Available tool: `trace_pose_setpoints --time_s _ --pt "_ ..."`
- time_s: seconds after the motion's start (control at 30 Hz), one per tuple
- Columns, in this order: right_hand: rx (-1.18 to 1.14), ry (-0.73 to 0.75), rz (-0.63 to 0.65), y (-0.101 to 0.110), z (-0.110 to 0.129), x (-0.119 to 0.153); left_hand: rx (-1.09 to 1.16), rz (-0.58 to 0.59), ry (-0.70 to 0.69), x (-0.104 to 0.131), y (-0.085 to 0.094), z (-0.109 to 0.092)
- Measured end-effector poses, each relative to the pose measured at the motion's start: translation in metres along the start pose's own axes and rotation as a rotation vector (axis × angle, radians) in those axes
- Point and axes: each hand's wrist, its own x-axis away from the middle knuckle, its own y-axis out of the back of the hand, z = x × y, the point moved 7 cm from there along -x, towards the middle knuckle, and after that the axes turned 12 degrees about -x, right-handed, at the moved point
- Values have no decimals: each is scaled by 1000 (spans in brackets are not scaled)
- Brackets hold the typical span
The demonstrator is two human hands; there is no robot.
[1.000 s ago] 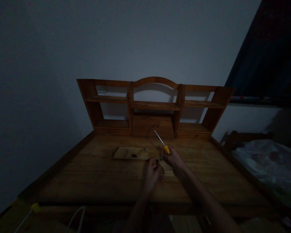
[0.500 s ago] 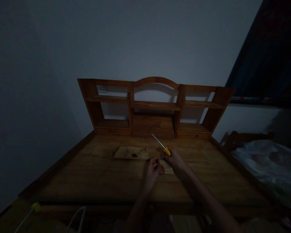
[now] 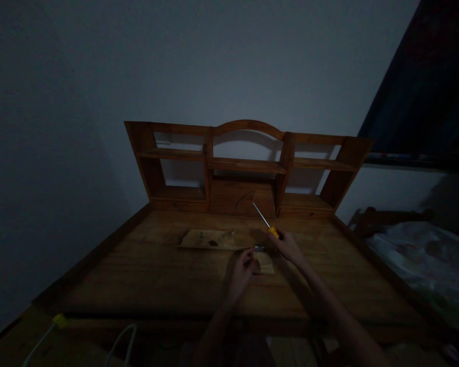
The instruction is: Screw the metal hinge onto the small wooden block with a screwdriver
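Note:
My right hand (image 3: 286,245) is closed around the yellow handle of a screwdriver (image 3: 273,232). The thin metal shaft points up and away to the left, its tip clear of the desk top. Just left of it, my left hand (image 3: 241,271) has curled fingers, with a small shiny metal piece (image 3: 259,248) at the fingertips; its exact kind is too dark to make out. Beneath and beside those fingers lies a short pale piece of wood (image 3: 266,264), partly covered by the hand. Behind the hands a longer, stained wooden board (image 3: 206,239) rests on the desk.
A wooden desk (image 3: 168,285) carries a shelf unit (image 3: 247,165) along its back, against the wall. White cables, one with a yellow end (image 3: 60,320), show at the lower left. To the right, clear plastic sheeting (image 3: 424,250) covers something beyond the desk's edge.
My right hand with the screwdriver has shifted right and slightly up, away from the left fingers. More of the metal piece now shows. The left hand has barely moved.

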Motion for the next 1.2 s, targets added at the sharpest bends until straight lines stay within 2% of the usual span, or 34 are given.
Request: trace_pose_setpoints --time_s 0.17,0.27,0.4,0.6,0.77,1.2 --pt "14 49 75 22 4 -2 -5 -3 -30 -1 0 1" --pt "-36 9 82 25 6 5 1 -2 -27 0 -1 2" --pt "-70 -115 142 3 -4 21 -6 -6 -46 1 -1 0" --pt "-330 -198 -20 -24 -41 25 -27 3 -71 3 -1 -4" --pt "-524 -301 -48 -39 -70 15 -46 -29 -77 1 0 1" --pt "-529 -272 -15 -45 -62 14 -47 4 -103 0 -1 4"
